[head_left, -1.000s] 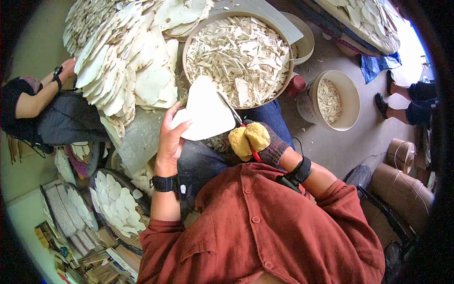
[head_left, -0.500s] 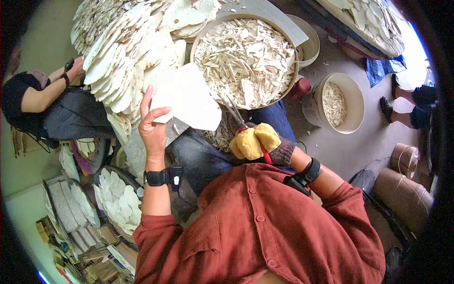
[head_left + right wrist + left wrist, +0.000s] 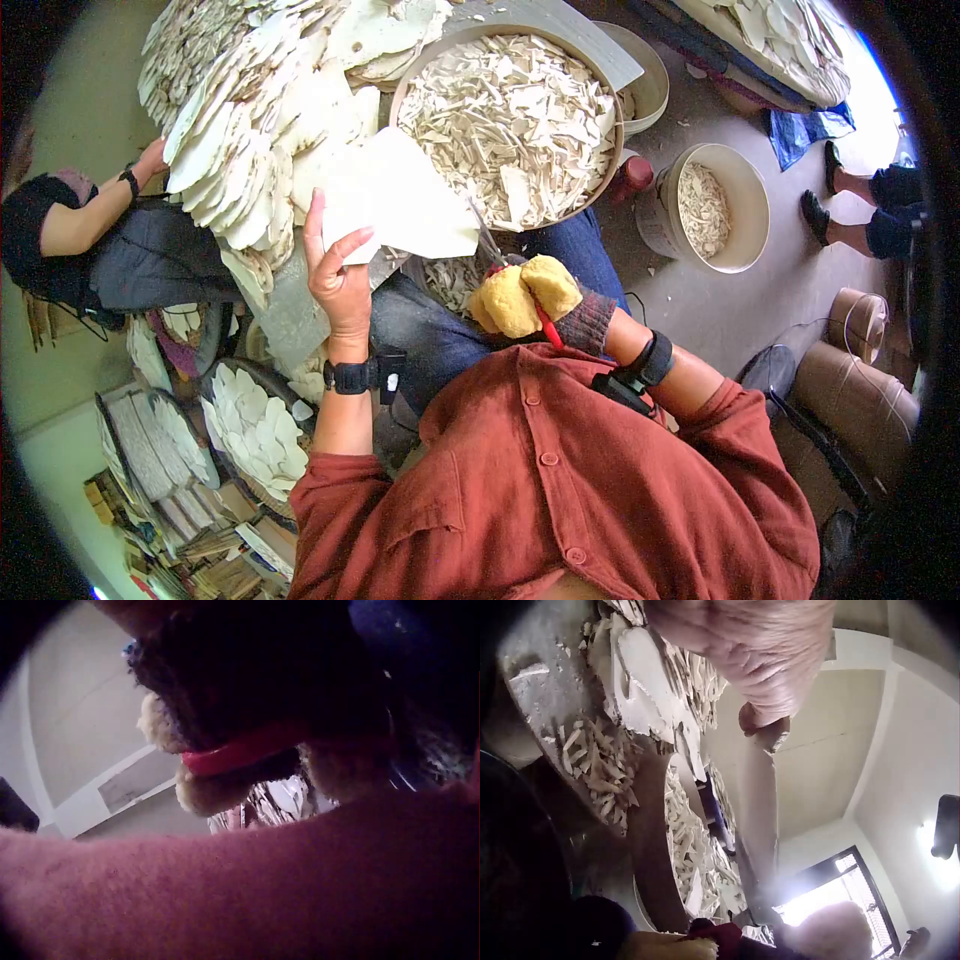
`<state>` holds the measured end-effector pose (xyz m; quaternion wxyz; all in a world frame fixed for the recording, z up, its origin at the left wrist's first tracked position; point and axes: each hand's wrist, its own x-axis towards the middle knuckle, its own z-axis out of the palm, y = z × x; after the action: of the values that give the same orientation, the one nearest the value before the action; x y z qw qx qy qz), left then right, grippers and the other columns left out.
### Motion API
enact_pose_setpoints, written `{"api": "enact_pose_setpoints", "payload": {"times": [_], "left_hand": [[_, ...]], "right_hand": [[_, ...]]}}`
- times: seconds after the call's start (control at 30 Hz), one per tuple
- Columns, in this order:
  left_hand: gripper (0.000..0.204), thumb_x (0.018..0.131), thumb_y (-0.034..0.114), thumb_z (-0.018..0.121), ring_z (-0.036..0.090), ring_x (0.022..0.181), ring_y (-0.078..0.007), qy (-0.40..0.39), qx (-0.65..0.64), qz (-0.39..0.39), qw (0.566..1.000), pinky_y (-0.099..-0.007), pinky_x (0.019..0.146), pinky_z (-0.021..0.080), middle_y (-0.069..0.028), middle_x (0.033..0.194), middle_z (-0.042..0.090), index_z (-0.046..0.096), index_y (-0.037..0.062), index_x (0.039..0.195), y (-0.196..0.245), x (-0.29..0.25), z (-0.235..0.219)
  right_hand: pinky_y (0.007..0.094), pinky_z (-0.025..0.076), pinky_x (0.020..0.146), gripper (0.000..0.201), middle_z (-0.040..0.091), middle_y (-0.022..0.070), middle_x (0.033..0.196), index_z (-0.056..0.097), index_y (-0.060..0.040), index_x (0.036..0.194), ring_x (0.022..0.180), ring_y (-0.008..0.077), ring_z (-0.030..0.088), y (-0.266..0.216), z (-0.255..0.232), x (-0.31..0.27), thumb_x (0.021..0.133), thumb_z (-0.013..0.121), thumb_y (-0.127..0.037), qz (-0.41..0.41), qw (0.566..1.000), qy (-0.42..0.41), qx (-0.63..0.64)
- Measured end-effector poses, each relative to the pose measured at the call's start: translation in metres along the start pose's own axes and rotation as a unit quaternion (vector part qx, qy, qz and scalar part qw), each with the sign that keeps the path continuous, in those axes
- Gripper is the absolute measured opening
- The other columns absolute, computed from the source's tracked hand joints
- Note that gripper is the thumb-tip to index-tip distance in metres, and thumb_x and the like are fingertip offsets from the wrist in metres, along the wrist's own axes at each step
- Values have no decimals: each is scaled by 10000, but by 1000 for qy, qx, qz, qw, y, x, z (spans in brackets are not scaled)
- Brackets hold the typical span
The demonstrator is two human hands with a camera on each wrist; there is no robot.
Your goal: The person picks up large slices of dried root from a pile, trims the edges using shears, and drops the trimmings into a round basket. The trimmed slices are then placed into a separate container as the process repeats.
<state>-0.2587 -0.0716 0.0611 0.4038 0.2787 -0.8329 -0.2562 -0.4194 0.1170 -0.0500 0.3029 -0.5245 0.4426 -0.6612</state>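
Note:
My bare left hand holds a broad white sheet by its lower left edge, one finger extended along it. The left wrist view shows this hand pinching the sheet, seen edge-on. My right hand, in a dark knitted glove with yellow fingertips, grips red-handled scissors. Their metal blades lie at the sheet's right corner; whether they touch it I cannot tell. Close up in the right wrist view, the dark glove and red handle fill much of the frame.
A round container full of white pieces stands beyond my hands, beside stacked pale sheets. A bucket with scraps is at the right. Another person sits at the left; someone's legs show at far right.
The sheet has turned and shifted left with my left hand, which came back slightly right after the middle frame. My right hand stays near its place, still gripping the scissors.

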Motion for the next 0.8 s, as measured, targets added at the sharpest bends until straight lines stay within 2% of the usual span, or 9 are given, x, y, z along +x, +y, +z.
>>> {"api": "enact_pose_setpoints", "payload": {"times": [0.27, 0.37, 0.47, 0.57, 0.6, 0.7, 0.73, 0.77, 0.8], "left_hand": [[238, 680, -89, 617, 454, 1168, -269, -24, -18, 17, 999, -310, 947, 379, -153, 1286, 451, 676, 115, 788, -6, 5, 1], [246, 703, -102, 598, 475, 1138, -239, -9, 15, 3, 1000, -301, 927, 394, -129, 1250, 486, 653, 76, 863, 0, 5, 0], [246, 750, -89, 575, 505, 1077, -194, 28, -70, -93, 993, -298, 882, 423, -102, 1177, 527, 598, 24, 968, -6, -4, 2], [257, 822, -22, 524, 529, 1004, -163, 10, -235, -237, 942, -313, 837, 442, -85, 1131, 532, 514, -14, 1078, 6, -10, -3], [318, 863, 47, 479, 540, 981, -170, 61, -364, -315, 874, -321, 820, 444, -96, 1135, 520, 440, -10, 1173, 21, -12, -3], [374, 855, 59, 478, 527, 1021, -197, 35, -455, -423, 783, -333, 861, 437, -100, 1129, 516, 391, 5, 1215, 23, -25, -7], [387, 843, 43, 488, 527, 1022, -199, 10, -455, -424, 783, -334, 866, 437, -101, 1134, 512, 387, 6, 1215, 22, -30, -7], [402, 831, 28, 499, 526, 1024, -200, -15, -455, -425, 782, -335, 871, 437, -102, 1138, 509, 383, 8, 1216, 22, -35, -7], [417, 819, 12, 509, 526, 1025, -202, -41, -455, -425, 781, -336, 876, 437, -103, 1142, 506, 379, 9, 1216, 23, -39, -7]], "right_hand": [[291, 448, 851, 167, 593, 61, 984, 569, -49, 995, 916, 163, 557, -9, -5, -6, 835, 540, -89, 294, 816, 20, 498], [286, 459, 830, 159, 604, 60, 962, 582, -51, 980, 870, 156, 574, -22, -3, -1, 827, 546, -72, 264, 874, -16, 409], [295, 474, 790, 152, 609, 66, 956, 584, -27, 962, 846, 167, 579, -29, -1, 2, 848, 513, -97, 250, 932, -46, 257], [325, 477, 767, 145, 619, 77, 912, 584, -30, 937, 819, 175, 593, -12, -5, -4, 867, 498, -123, 360, 777, 75, 510], [299, 473, 760, 200, 600, 75, 904, 572, 25, 947, 816, 179, 575, -9, -5, 6, 869, 486, -138, 209, 811, 19, 546], [329, 429, 853, 281, 587, 81, 1043, 560, -55, 1051, 947, 192, 556, 33, -16, -28, 855, 519, -253, 321, 855, 29, 407], [329, 370, 918, 322, 549, 76, 1122, 535, -73, 1109, 1035, 197, 505, 50, -19, -43, 854, 524, -270, 245, 962, -70, 96], [330, 310, 984, 370, 511, 71, 1202, 510, -92, 1166, 1122, 202, 454, 50, -21, -44, 854, 528, -288, 142, 950, -164, -227], [318, 378, 862, 247, 550, 73, 1047, 541, -67, 1043, 970, 199, 503, 56, -9, -40, 858, 507, -227, 137, 974, -80, -160]]}}
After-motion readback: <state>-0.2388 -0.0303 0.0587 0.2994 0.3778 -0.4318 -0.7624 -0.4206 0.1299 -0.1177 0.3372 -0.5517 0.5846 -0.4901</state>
